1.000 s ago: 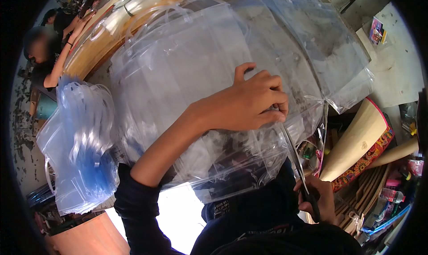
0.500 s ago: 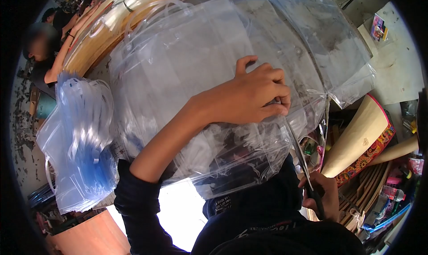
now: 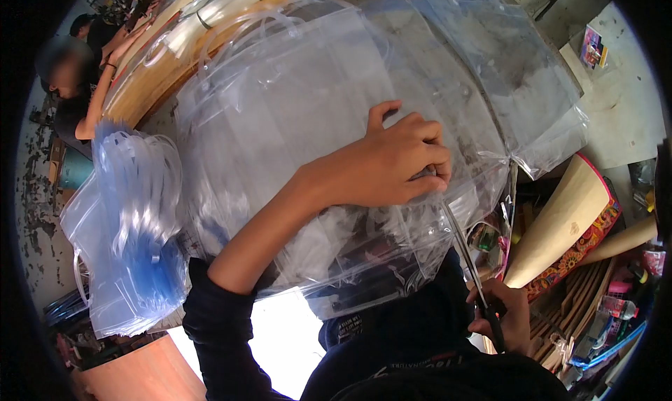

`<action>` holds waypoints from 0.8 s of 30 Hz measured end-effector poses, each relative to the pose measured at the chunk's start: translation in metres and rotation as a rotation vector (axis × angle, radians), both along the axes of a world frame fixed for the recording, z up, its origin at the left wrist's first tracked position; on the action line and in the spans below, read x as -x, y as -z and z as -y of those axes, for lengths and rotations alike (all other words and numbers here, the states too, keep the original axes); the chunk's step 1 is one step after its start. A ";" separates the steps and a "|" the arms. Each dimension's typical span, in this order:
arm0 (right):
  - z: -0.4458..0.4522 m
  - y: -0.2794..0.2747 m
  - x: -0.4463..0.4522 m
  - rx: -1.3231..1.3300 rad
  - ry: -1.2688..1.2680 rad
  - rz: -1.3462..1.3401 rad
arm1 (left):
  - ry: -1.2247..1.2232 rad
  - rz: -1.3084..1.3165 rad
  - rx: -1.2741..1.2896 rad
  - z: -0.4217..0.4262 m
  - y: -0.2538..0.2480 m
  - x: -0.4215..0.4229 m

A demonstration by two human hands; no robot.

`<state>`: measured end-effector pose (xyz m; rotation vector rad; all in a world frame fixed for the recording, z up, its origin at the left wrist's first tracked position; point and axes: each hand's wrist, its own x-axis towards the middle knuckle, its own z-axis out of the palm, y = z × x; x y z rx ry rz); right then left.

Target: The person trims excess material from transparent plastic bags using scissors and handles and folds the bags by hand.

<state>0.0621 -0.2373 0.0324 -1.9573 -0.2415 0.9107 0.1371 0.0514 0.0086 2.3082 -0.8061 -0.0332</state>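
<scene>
My left hand (image 3: 402, 159) lies across a clear plastic bag (image 3: 301, 93) spread over the worktable, its fingers curled and its thumb and fingertips closed on the plastic near the right edge. In my right hand (image 3: 507, 313), lower right, is a pair of scissors (image 3: 465, 250); my fingers are wrapped round the dark handles. The long blades point up and left, and their tips reach the plastic just below my left thumb. Looped clear handles (image 3: 245, 30) show at the bag's far end. The crumpled near edge of the plastic hangs toward my lap.
A stack of clear bluish bags with handles (image 3: 140, 212) hangs at the table's left. More clear plastic (image 3: 525, 72) lies at the far right. Rolled beige material (image 3: 560, 219) and assorted clutter stand beside my right hand. Another person (image 3: 73, 86) is at the upper left.
My left hand sits slightly lower and further left in view, still on the plastic. The scissors remain at the plastic's edge, with their blades looking closer together. The whole view has shifted slightly.
</scene>
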 end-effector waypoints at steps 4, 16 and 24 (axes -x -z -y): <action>-0.001 0.001 0.001 0.023 -0.008 0.013 | -0.002 0.000 0.010 0.000 0.000 0.000; -0.001 0.011 0.011 0.031 0.057 -0.052 | -0.027 0.005 0.022 -0.001 -0.002 0.000; -0.008 0.014 0.018 -0.062 0.145 -0.159 | -0.038 0.015 0.031 -0.001 0.000 -0.001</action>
